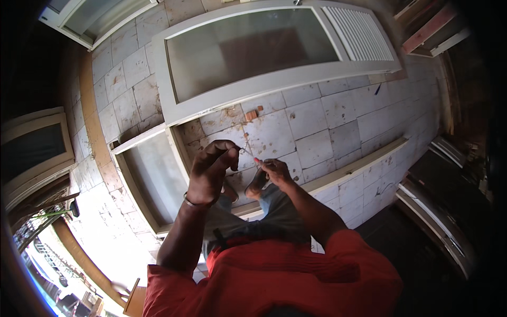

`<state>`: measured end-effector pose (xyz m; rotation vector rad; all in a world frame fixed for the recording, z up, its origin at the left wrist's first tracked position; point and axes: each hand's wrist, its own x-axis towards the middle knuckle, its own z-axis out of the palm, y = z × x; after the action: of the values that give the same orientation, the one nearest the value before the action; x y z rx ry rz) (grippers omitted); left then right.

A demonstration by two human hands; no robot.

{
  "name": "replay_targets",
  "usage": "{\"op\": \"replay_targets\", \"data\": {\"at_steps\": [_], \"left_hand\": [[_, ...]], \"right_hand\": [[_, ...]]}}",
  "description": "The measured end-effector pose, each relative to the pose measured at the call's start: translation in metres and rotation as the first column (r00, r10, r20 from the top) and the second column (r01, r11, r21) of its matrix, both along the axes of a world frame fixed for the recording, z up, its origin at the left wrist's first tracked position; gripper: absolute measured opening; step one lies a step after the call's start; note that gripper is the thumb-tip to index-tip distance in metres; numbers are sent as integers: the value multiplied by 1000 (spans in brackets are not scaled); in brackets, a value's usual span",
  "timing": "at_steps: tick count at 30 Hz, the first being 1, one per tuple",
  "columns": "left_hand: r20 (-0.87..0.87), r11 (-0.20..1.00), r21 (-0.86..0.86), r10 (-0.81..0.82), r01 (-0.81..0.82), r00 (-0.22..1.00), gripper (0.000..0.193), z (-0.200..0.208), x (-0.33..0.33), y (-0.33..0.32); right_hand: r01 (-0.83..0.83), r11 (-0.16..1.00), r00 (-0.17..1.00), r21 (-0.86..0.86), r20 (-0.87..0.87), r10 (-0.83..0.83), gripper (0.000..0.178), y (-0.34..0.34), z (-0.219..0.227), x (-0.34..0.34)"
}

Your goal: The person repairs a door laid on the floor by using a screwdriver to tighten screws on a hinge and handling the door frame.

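On the near side of the white-framed glass door, the slim pale tool with a red end hangs between the two hands, its long axis slanting from the right hand up toward the door's left end. The right hand holds it narrowly by the red end, so is nearer that part; the left hand, fingers curled and thumb close in, sits at the opposite tip, though I cannot tell whether it pinches it.
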<state>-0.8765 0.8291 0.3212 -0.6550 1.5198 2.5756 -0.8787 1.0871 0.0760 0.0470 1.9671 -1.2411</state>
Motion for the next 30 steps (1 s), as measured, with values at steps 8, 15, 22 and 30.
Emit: {"op": "replay_targets", "data": {"at_steps": [8,15,22,30], "left_hand": [[493,989,-49,-96,138,865,38,-322,62,-9],[572,998,-59,23,14,820,53,-472,33,-69],[517,996,-85,75,-36,852,30,-556,-21,-88],[431,989,-53,149,-140,890,29,-587,-19,-87]], "right_hand": [[355,921,924,-159,206,-321,37,-48,-120,-23],[250,958,966,-138,110,-236,53,-138,-224,-23],[390,821,914,-417,68,-400,43,-184,-309,-12],[379,839,885,-391,-113,-452,37,-199,-348,18]]}}
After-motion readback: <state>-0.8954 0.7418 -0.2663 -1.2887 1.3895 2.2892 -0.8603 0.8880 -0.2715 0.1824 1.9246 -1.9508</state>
